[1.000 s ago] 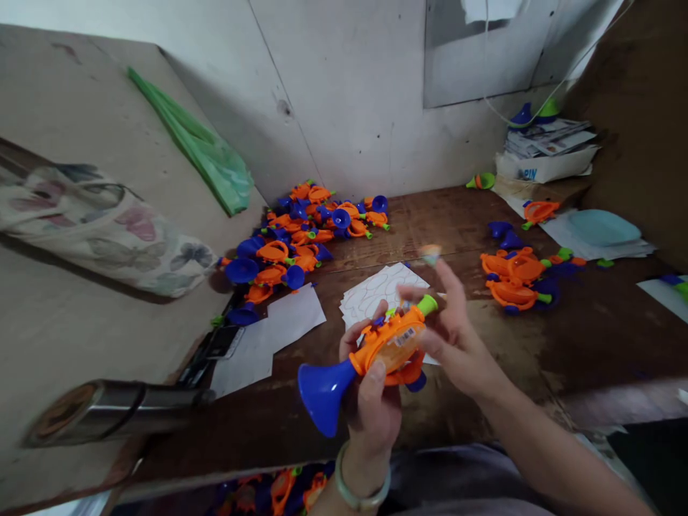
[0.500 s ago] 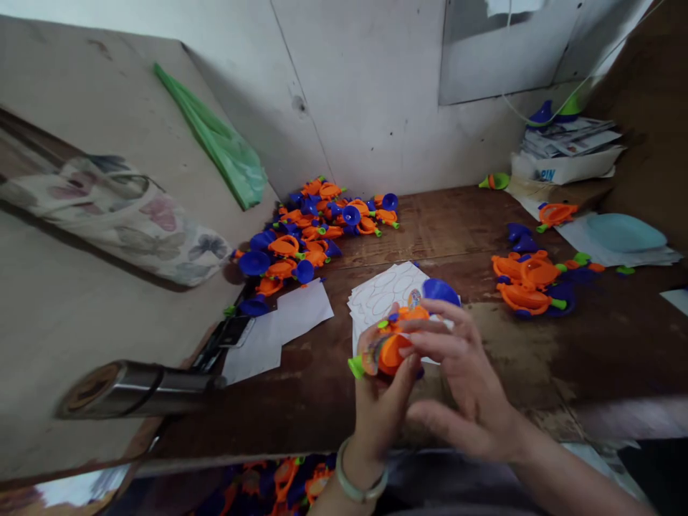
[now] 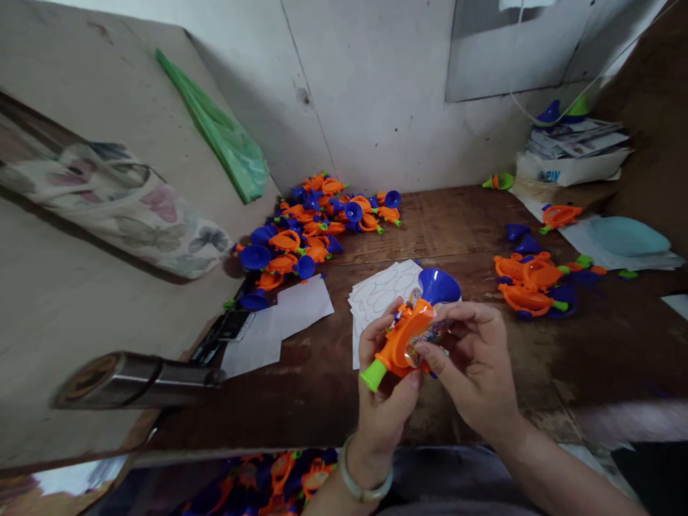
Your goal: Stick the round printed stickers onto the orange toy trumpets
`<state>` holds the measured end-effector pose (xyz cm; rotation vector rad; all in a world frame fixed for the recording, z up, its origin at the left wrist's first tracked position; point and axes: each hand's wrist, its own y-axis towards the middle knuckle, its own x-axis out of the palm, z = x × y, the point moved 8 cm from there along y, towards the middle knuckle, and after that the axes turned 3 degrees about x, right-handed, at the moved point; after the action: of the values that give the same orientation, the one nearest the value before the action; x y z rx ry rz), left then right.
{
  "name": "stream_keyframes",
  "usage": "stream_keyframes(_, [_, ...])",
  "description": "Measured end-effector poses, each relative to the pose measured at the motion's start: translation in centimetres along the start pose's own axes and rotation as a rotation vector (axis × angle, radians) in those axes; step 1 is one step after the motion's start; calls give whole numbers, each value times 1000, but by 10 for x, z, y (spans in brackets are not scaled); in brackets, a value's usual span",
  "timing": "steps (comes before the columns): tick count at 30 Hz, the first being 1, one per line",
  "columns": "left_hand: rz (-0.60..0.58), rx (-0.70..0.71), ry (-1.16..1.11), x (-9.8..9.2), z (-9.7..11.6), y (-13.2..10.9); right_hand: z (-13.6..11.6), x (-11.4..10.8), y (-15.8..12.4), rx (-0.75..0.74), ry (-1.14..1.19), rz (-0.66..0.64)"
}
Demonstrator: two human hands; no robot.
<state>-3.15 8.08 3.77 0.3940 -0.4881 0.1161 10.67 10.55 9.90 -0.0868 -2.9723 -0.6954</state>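
Orange toy trumpet (image 3: 409,334) in both hands

Single head-worn view, forward and down, close over the table (image 3: 473,222), toward the wall (image 3: 376,86)

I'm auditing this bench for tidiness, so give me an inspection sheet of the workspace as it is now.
Surface: worn dark wooden table, stained.
Job's things: orange plastic toy trumpet with blue bell and green mouthpiece, held above white outline-printed sheets.
Clutter: back-left pile of toy trumpets, smaller right pile, loose white paper, stacked papers.
Hands: left hand grips trumpet from below; right hand pinches its side.
Cables: white cable on back wall.
Surroundings: green plastic bag, floral cloth bag, metal tube at left.
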Motion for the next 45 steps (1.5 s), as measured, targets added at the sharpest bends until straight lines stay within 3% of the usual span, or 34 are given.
stream_keyframes(14, [82, 27, 109, -8, -2, 0, 6, 10, -12, -4, 52, -6])
stream_keyframes(34, [111, 12, 55, -10, -4, 2, 8, 11, -13, -38, 30, 30])
stream_keyframes(41, [142, 74, 89, -11, 1, 0, -3, 11, -10, -186, -75, -3])
stream_keyframes(45, [76, 167, 131, -2, 13, -2, -16, 3, -4, -363, -365, 60])
